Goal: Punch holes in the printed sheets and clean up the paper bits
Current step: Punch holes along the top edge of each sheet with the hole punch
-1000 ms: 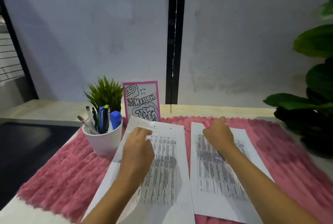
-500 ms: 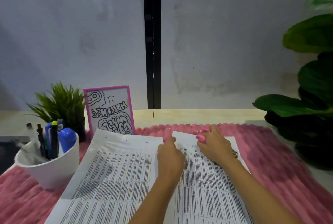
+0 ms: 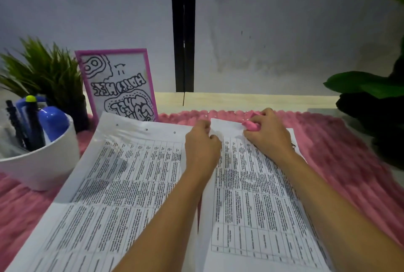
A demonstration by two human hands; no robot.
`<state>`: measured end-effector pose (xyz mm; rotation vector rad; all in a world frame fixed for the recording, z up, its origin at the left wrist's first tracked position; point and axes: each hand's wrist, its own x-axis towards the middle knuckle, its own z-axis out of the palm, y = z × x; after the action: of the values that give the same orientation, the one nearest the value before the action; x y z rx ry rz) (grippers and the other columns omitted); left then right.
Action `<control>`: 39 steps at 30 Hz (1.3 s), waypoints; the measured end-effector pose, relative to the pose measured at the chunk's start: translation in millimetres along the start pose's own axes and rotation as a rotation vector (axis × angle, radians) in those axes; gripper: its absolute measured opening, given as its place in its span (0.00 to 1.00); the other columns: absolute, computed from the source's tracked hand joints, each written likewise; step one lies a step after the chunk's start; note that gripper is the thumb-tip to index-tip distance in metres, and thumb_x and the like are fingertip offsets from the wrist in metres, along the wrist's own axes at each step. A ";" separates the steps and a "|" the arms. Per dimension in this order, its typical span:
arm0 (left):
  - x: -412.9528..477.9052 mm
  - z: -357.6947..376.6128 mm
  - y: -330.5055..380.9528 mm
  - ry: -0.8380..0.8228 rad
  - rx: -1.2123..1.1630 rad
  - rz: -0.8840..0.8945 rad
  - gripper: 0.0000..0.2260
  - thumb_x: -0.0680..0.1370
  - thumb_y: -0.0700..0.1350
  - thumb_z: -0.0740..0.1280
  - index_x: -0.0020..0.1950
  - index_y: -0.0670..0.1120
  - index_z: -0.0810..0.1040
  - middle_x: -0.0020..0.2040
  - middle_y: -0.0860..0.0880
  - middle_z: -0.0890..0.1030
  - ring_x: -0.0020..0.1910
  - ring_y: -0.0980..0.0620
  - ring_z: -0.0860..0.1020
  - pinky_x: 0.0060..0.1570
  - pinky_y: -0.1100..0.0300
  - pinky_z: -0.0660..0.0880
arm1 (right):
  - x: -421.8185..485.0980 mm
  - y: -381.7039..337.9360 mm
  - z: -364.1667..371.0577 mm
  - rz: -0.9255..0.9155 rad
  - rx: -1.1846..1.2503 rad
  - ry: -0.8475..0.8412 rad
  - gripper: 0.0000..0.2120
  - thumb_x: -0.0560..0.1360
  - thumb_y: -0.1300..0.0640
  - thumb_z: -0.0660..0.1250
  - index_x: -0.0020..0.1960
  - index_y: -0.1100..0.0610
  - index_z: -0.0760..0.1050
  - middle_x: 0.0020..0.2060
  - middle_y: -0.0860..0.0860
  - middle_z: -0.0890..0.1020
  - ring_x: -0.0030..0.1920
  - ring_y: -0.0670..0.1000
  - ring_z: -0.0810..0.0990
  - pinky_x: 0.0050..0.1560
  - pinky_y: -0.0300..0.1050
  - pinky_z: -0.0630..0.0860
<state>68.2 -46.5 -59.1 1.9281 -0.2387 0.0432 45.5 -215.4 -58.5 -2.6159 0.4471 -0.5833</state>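
- Right hand (image 3: 267,136): fingers curled around a small pink hole punch (image 3: 251,126), set on the top edge of the right sheet (image 3: 251,206).
- Left hand (image 3: 202,147): curled at that sheet's top left corner, steadying it; whether it pinches the edge cannot be told.
- Right sheet: no holes visible along its exposed top edge; judged to be the punching in progress.
- Left sheet (image 3: 122,184): just beside it, three holes along the top margin; judged finished.
- Paper bits (image 3: 205,116): a few pale specks on the pink mat (image 3: 338,151) past the sheets; clean-up not yet begun.
- White cup (image 3: 43,162): pens and blue markers (image 3: 52,122), upright.
- Dark pot (image 3: 78,114): small spiky plant.
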 end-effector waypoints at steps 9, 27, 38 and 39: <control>3.5 1.1 -2.0 0.028 -0.018 0.063 0.17 0.79 0.40 0.65 0.68 0.42 0.71 0.58 0.45 0.80 0.57 0.48 0.78 0.59 0.51 0.77 | 2.2 2.3 -5.6 -0.022 0.107 0.139 0.08 0.77 0.57 0.67 0.53 0.59 0.81 0.52 0.51 0.70 0.47 0.49 0.74 0.43 0.50 0.79; 4.9 7.6 0.8 -0.012 -0.330 0.046 0.07 0.83 0.46 0.60 0.46 0.49 0.74 0.43 0.45 0.81 0.41 0.47 0.78 0.50 0.39 0.79 | 13.2 -54.1 -71.1 -0.051 0.935 0.352 0.21 0.73 0.42 0.70 0.60 0.54 0.79 0.32 0.53 0.73 0.30 0.51 0.68 0.30 0.46 0.64; 10.6 12.0 -10.2 -0.005 -0.335 0.108 0.07 0.83 0.48 0.59 0.50 0.48 0.74 0.44 0.46 0.81 0.42 0.46 0.80 0.45 0.42 0.79 | 58.3 -98.5 -44.5 0.075 1.593 0.345 0.31 0.71 0.34 0.55 0.53 0.61 0.75 0.34 0.51 0.75 0.31 0.49 0.73 0.32 0.40 0.71; 11.0 12.1 -10.2 -0.002 -0.338 0.115 0.07 0.83 0.48 0.59 0.51 0.47 0.74 0.43 0.46 0.80 0.41 0.47 0.78 0.44 0.44 0.78 | 58.6 -98.0 -40.0 0.080 1.578 0.336 0.30 0.70 0.34 0.56 0.51 0.61 0.75 0.34 0.51 0.75 0.31 0.49 0.73 0.33 0.41 0.71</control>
<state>79.9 -55.8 -71.3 1.5770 -0.3364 0.0728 98.4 -167.3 39.1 -0.9987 0.0611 -0.8436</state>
